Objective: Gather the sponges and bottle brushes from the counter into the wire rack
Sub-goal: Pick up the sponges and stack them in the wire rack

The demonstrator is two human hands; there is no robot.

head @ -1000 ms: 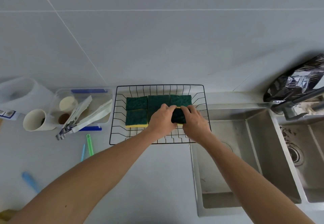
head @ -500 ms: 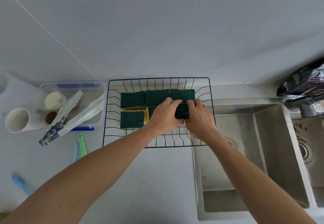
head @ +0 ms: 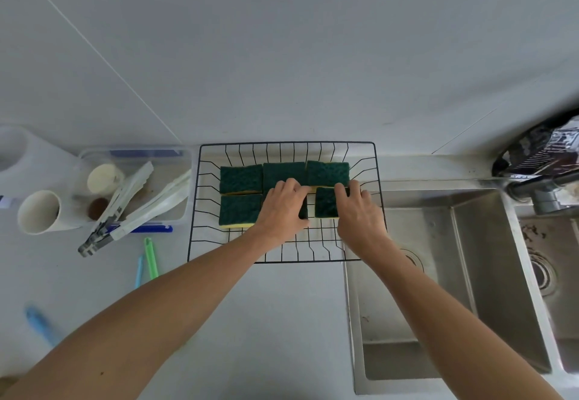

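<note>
Both hands are stretched forward into the wire rack (head: 200,199), forearms angled in from the lower corners and converging. The left hand (head: 283,208) is laid palm-down, fingers curled over a sponge that is mostly hidden beneath it; whether it is gripped or only pressed cannot be told. The right hand (head: 357,211) is pinched on the front-right sponge (head: 326,207), fingers at its far edge and right side. 3 green sponges (head: 283,172) are lined up along the back row, and a 4th sponge (head: 239,208) is seen front-left, yellow edge showing. On the counter (head: 282,321) left of the rack, 2 slim brushes (head: 150,258), green and pale blue, are lying side by side, with a blurred blue item (head: 40,324) farther left.
</note>
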